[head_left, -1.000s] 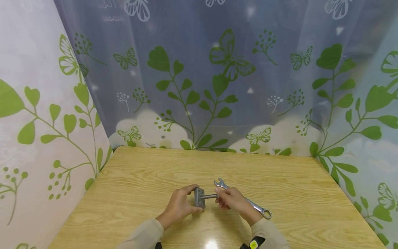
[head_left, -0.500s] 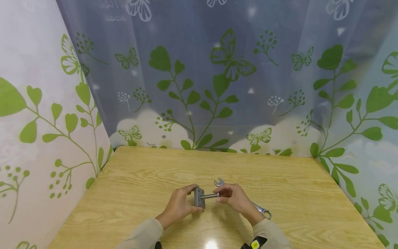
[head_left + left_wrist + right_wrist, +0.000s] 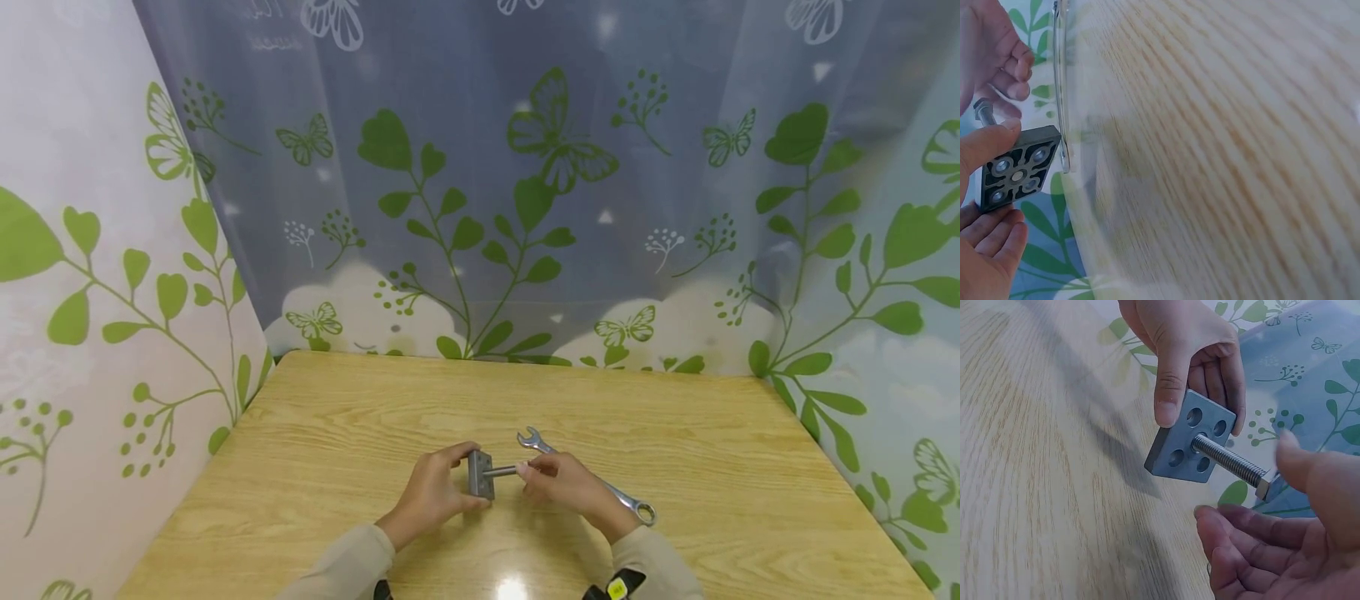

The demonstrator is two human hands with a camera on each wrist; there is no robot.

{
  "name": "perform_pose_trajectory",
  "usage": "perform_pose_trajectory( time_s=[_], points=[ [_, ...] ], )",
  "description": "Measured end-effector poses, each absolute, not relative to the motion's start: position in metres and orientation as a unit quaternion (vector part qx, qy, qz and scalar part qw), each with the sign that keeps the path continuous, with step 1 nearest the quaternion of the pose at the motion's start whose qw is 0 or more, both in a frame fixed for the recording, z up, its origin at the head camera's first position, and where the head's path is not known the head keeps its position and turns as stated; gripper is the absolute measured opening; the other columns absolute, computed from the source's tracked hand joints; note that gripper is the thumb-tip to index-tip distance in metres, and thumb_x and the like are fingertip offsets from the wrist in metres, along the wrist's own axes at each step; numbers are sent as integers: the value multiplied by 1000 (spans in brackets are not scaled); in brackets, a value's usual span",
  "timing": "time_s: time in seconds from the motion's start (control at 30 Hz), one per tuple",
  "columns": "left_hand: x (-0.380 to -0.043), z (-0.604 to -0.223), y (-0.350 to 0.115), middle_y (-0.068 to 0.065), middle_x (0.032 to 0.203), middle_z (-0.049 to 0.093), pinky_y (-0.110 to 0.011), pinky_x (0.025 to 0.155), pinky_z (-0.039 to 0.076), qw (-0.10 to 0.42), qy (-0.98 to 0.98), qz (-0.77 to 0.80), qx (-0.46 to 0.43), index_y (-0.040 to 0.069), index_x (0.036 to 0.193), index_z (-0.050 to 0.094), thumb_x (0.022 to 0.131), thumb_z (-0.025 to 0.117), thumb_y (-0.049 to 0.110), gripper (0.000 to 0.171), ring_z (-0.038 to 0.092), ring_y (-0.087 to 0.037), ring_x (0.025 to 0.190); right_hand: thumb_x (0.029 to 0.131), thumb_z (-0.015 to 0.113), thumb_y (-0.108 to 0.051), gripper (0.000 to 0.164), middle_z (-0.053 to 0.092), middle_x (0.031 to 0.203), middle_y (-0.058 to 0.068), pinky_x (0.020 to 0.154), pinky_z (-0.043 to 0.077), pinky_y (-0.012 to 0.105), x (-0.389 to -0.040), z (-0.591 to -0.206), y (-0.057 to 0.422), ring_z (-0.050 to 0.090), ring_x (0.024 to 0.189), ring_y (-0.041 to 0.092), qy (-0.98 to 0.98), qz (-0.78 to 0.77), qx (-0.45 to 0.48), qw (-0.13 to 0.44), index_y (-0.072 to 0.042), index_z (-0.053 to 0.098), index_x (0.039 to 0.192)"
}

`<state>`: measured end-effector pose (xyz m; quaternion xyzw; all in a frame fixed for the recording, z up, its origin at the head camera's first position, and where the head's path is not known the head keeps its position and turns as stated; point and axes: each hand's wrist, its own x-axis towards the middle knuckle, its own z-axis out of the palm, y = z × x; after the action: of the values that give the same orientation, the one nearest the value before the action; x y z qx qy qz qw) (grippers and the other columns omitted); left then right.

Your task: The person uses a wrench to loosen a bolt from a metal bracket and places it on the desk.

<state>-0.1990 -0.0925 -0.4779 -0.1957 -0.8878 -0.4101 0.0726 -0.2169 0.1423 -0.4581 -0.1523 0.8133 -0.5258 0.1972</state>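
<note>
My left hand [image 3: 429, 496] holds a square grey metal block [image 3: 481, 475] by its edges, between thumb and fingers. The right wrist view shows round recesses in the block's face [image 3: 1184, 461]. A threaded hex bolt [image 3: 1230, 459] stands out from the centre of that face. My right hand [image 3: 573, 487] is at the bolt's head [image 3: 1267, 486], its thumb blurred beside it and its loosely bent fingers apart from it. From the left wrist view, the block's other side [image 3: 1019, 172] has dark grooves and a round centre. A combination wrench [image 3: 633, 505] lies on the table, partly behind my right hand.
The wood-grain table [image 3: 360, 400] reaches back to a curtain [image 3: 480, 283] printed with leaves and butterflies. Similar printed cloth hangs at the left and right sides. A bright reflection lies near the table's front.
My right hand's fingers have shifted about the bolt's head, lifting and then lowering again. The left hand and the block stay almost still.
</note>
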Motion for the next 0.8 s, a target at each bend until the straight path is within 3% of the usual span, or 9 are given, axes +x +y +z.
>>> perform_pose_trajectory(
  time_s=[0.13,0.3,0.4,0.6,0.8],
  points=[
    [-199,-477,-92,-16,118,66,-44,92,53,77,-888,-408,-196,-2,123,60,62,91,16,71,63,-30,109,101,40,-49,63,67,82,10,70,59,36,-217,-460,143,67,75,23,795,-552,-133,213,9,64,98],
    [-199,-477,-92,-15,118,66,-43,94,52,77,-889,-407,-197,-2,124,60,62,91,16,71,63,-29,110,99,45,-49,60,65,70,3,60,55,28,-218,-461,141,63,62,15,798,-557,-107,201,5,66,84],
    [-199,-478,-92,-15,119,66,-43,95,52,76,-888,-408,-197,-2,123,60,62,91,15,71,63,-29,111,98,52,-43,53,63,68,3,60,54,30,-218,-460,140,61,62,15,802,-554,-111,196,7,65,86],
    [-199,-480,-92,-15,118,66,-44,95,52,70,-892,-403,-195,-2,124,60,61,91,15,71,63,-30,109,92,65,-15,20,62,82,8,66,53,30,-217,-459,142,58,74,16,803,-554,-162,149,3,62,99],
    [-198,-480,-93,-15,118,66,-45,94,52,66,-889,-409,-195,-1,125,59,62,91,16,72,63,-31,109,85,69,0,21,64,95,15,66,51,21,-218,-460,143,58,82,18,798,-559,-199,107,4,63,104]
  ],
)
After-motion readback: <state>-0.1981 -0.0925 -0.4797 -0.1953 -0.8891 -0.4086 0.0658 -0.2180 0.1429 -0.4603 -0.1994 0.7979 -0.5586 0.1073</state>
